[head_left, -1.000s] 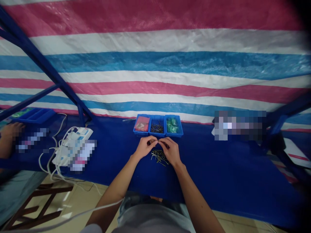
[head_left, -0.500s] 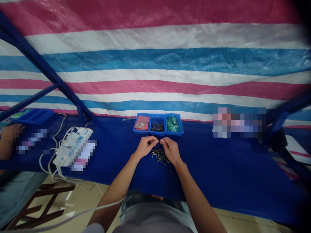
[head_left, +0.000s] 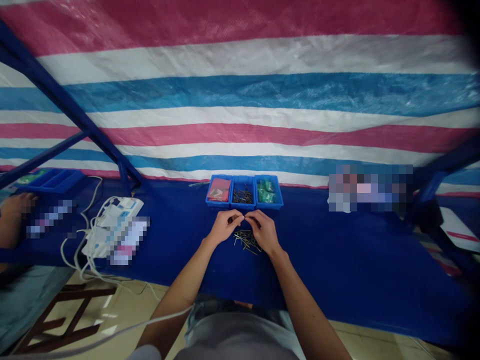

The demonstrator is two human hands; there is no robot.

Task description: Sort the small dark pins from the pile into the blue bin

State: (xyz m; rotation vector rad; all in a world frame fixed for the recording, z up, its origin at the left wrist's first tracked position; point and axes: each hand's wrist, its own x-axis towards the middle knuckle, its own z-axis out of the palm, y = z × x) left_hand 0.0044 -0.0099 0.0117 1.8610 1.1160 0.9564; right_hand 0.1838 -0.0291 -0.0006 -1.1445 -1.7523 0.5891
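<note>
"Brass-toned, those thin rods [head_left: 247,241] lay heaped on the blue surface [head_left: 337,270], this side of the three bins [head_left: 270,205]. Heavy, did you think?"

"Light, I judged, stiff, likely slick; fingertips at mid-length suited them best."

"Which way did they point?"

"All ways. Their long axes crossed, several slanting down to the right."

"And the hands?"

"Left hand [head_left: 224,226] and right hand [head_left: 264,231] met just beyond the heap, each grip pinched narrow. They seemed to hold a small piece [head_left: 244,217] between their fingertips, too tiny to tell its direction."
</note>
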